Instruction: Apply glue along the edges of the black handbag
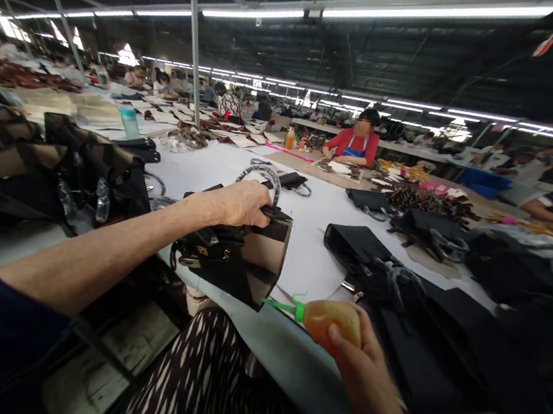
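Observation:
A black handbag (222,261) with gold-coloured fittings and a beige lining lies at the table's near edge, its open end facing right. My left hand (251,205) is closed on the bag's upper edge. In my right hand (360,345) is a squeeze bottle (326,320) of amber liquid, probably glue, with a green nozzle. The nozzle points left, its tip at the bag's lower right corner; I cannot tell whether it touches. A wrapped loop handle (262,177) rises behind my left hand.
Black bags (411,297) lie along the right side, and more black bags (49,166) are heaped on the left. A teal bottle (129,123) stands at the back left. Across the white table (307,238), a co-worker in red (357,146) sits near stacked pieces.

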{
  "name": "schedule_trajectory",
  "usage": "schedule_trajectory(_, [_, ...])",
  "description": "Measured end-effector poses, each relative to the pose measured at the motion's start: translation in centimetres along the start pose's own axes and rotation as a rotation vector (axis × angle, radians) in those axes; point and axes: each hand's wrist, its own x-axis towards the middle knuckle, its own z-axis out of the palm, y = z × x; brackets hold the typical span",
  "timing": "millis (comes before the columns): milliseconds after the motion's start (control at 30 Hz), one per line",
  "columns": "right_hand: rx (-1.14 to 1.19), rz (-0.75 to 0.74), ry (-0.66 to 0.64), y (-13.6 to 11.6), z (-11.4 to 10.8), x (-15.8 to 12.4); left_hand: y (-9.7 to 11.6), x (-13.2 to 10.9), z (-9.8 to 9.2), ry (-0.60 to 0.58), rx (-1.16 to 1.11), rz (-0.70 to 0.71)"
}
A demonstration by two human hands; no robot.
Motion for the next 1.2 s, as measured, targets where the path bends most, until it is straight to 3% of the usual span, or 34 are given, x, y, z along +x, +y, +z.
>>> schedule_trajectory(100, [0.076, 0.000, -0.015, 0.2, -0.5, 2.0, 0.6, 1.1, 0.6, 0.057, 0.171, -0.042])
schedule_trajectory(233, [0.088, -0.011, 0.000, 0.4, -0.8, 4.3, 1.0, 2.1, 2.2, 0.037, 0.287, -0.080])
schedule_trajectory(400, [0.044, -0.029, 0.024, 1.9, -0.5, 6.7, 1.2, 2.5, 3.8, -0.045, 0.241, -0.101])
schedule_trajectory(567, [-0.056, -0.079, 0.041, 3.9, -0.4, 8.8, 1.1, 2.9, 4.2, -0.138, 0.175, -0.082])
schedule_trajectory(867, [-0.305, -0.172, 0.089, 4.2, 0.4, 9.9, 1.2, 3.8, 4.0, -0.296, 0.146, -0.042])
schedule_trajectory(1200, [-0.430, -0.208, 0.072, 4.8, 0.7, 10.8, 0.5, 2.8, 4.5, -0.253, 0.164, -0.081])
